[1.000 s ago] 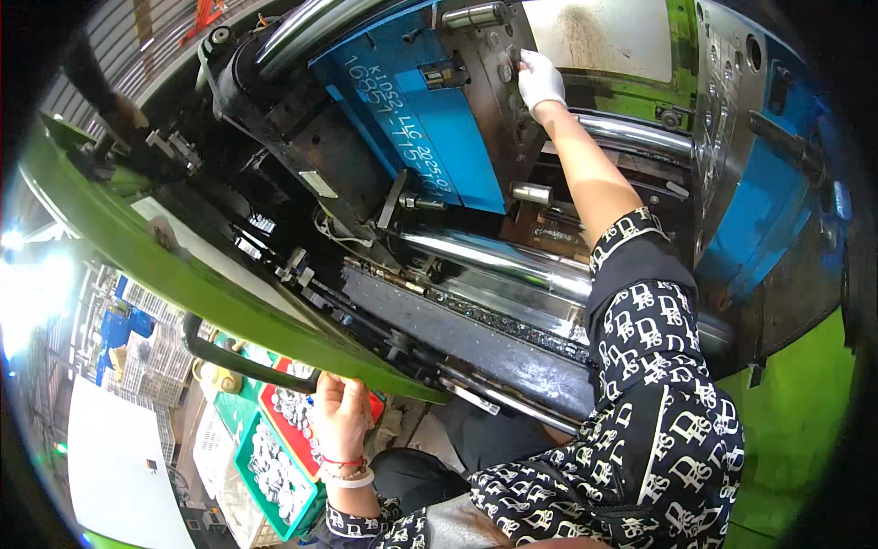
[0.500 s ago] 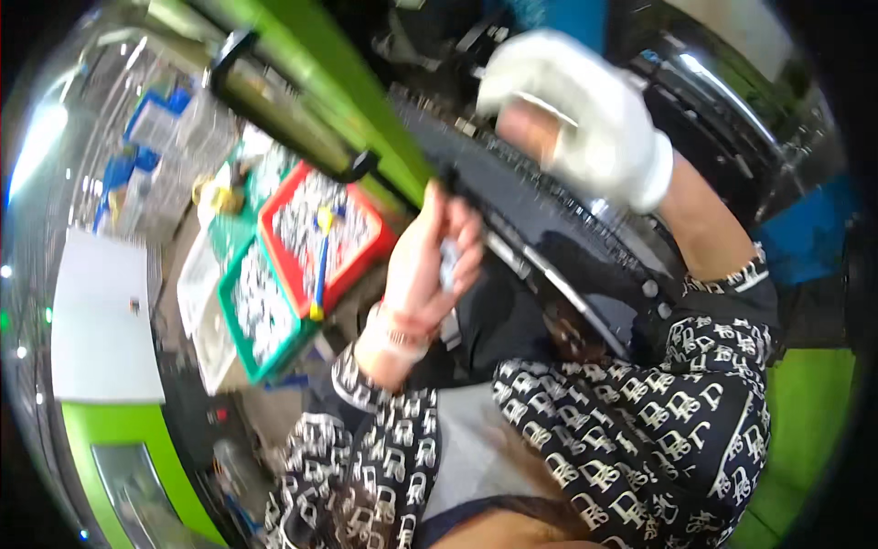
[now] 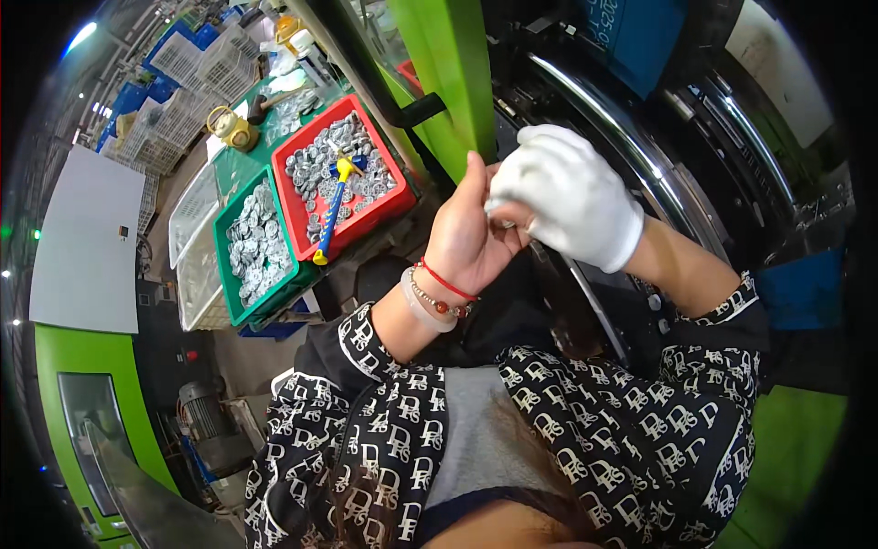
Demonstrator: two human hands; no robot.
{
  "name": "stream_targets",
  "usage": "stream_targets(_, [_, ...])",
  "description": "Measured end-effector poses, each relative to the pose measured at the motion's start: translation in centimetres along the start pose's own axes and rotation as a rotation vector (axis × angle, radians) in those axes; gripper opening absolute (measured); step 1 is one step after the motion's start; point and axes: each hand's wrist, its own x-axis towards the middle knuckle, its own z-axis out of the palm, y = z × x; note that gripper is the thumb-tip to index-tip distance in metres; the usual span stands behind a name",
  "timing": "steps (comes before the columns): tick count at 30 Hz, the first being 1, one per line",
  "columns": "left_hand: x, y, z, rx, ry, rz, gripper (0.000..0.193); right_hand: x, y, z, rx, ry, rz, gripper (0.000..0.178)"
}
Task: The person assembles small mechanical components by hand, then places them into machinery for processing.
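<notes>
My left hand [image 3: 465, 236], bare with bracelets at the wrist, is raised in front of my chest, palm toward the other hand. Its thumb points up and its fingers curl in, partly covered. Against it presses my right hand [image 3: 572, 197], in a white glove with a bare fingertip showing. The gloved fingers are closed where the hands meet; whatever lies between them is hidden. Left of my hands stands a red tray [image 3: 361, 227] of small round grey parts, with a blue-and-yellow-handled hammer [image 3: 335, 206] lying across it.
Beside the red tray is a green tray [image 3: 219, 265] of similar grey parts. A green machine post [image 3: 448, 82] rises just beyond my hands. Dark machinery with a shiny curved bar [image 3: 604, 114] fills the right. White crates [image 3: 174, 119] are stacked far left.
My gloved right hand has come down and in, meeting my left hand. My left hand has shifted right within the view. The view has turned, showing the trays more sharply.
</notes>
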Motion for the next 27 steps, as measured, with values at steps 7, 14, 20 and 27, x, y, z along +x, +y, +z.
stream_targets(7, [-1.4,-0.6,2.4,0.661,0.029,0.3,0.027,0.0,-0.3,0.8,1.016,0.269,0.695,0.025])
stream_targets(14, [-1.5,0.9,2.2,0.607,-0.05,0.272,0.024,-0.3,0.2,0.4,1.29,0.201,0.627,0.039])
stream_targets(20, [-1.6,2.6,2.9,0.684,-0.162,0.046,0.023,-0.3,0.8,-1.4,1.037,-0.022,0.422,0.051])
stream_targets(27, [-0.6,2.3,2.5,0.592,-0.188,0.001,0.022,-0.8,1.4,-2.3,0.812,-0.026,0.35,0.046])
